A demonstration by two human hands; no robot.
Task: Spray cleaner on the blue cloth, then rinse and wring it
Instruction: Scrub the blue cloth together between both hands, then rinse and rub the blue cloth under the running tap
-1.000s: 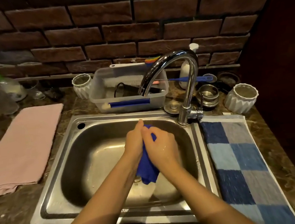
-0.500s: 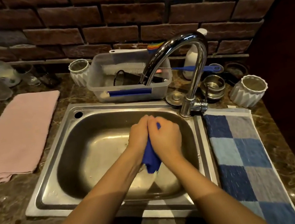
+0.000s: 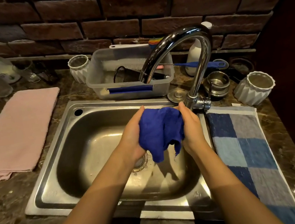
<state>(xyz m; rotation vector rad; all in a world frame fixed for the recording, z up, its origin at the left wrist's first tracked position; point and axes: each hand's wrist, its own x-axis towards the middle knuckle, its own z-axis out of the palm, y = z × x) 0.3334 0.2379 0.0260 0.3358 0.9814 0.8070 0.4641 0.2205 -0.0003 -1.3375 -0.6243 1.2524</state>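
holding crumpled blue cloth (image 3: pixel 161 130) over steel sink (image 3: pixel 83 138), left hand (image 3: pixel 132 132) and right hand (image 3: pixel 191 127) gripping its sides

Folded pink towel (image 3: pixel 19 131) on the left, blue checked towel (image 3: pixel 250 155) on the right; clear plastic tub (image 3: pixel 99 89) before the brick wall (image 3: pixel 120 5), white ribbed pot (image 3: pixel 79 69) beside it

- A home kitchen: a stainless steel sink (image 3: pixel 99 136) with a chrome faucet (image 3: pixel 185 36), set in a stone countertop (image 3: pixel 5 203).
- Behind it, a plastic tub (image 3: pixel 94 81) of dish brushes (image 3: pixel 128 65) and a brick wall (image 3: pixel 93 8).
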